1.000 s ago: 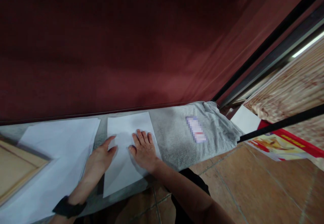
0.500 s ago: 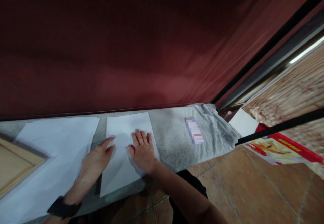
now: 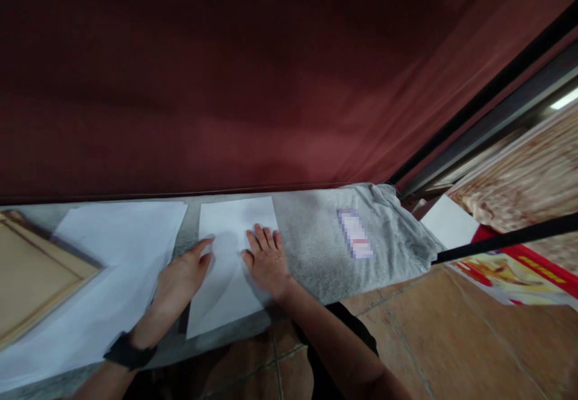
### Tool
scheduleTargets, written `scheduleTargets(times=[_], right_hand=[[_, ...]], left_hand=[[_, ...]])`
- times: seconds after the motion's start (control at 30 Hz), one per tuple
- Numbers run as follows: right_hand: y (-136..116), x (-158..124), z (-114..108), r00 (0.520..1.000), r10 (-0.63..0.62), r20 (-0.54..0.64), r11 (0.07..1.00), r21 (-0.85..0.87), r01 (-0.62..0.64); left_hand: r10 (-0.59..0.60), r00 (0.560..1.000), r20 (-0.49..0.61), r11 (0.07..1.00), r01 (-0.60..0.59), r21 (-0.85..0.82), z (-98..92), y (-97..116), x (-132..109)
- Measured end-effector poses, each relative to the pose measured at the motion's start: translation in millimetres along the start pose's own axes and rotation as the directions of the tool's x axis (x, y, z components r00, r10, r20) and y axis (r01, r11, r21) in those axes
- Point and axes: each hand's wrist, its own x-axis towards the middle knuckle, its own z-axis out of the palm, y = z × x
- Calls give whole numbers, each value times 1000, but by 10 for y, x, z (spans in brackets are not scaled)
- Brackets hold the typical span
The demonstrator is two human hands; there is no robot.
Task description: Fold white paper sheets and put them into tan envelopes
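Observation:
A white sheet of paper (image 3: 226, 294) lies flat on a grey cloth (image 3: 311, 249) in front of me. On the sheet's right side my right hand (image 3: 267, 261) rests palm down, its fingers spread. At the left edge is my left hand (image 3: 184, 273), with thumb and forefinger apart and their tips over the paper; its other fingers are mostly hidden. Left of that hand is a pile of larger white sheets (image 3: 121, 237). A black band (image 3: 130, 350) circles my left wrist.
A tan folder or envelope-like item (image 3: 40, 273) lies over the large sheets at far left. A blurred-out flat rectangular item (image 3: 356, 234) lies on the cloth to the right. Beyond it are a black bar (image 3: 510, 238) and a red and yellow printed box (image 3: 524, 273). A dark red panel (image 3: 253, 117) stands behind.
The whole scene has shifted slightly to the right in view. Both hands keep nearly the same places on the sheet.

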Motion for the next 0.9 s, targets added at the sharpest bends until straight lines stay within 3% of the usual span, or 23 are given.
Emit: scheduleTargets(times=[0.17,0.43,0.7,0.8,0.9], right_hand=[[144,38,-29,997,76,18,997,-26,-76],[288,57,-133,985,168,-32,982,-78,-170],[-61,-120,138,992,-117,-50,991,-74,113],[-136,-163,198,991,-129,-38,988,-85,126],[-157,-143,190,994,-107,-28,991,-80,105]], left_hand=[[-10,1000,6,1000,10,13,-94,83,-93],[1,999,-47,999,-3,-47,-73,56,-123],[-23,996,-88,1000,25,13,-99,37,-121],[33,978,-204,998,-20,67,-65,22,-151],[168,901,-400,984,-132,116,63,102,-187]])
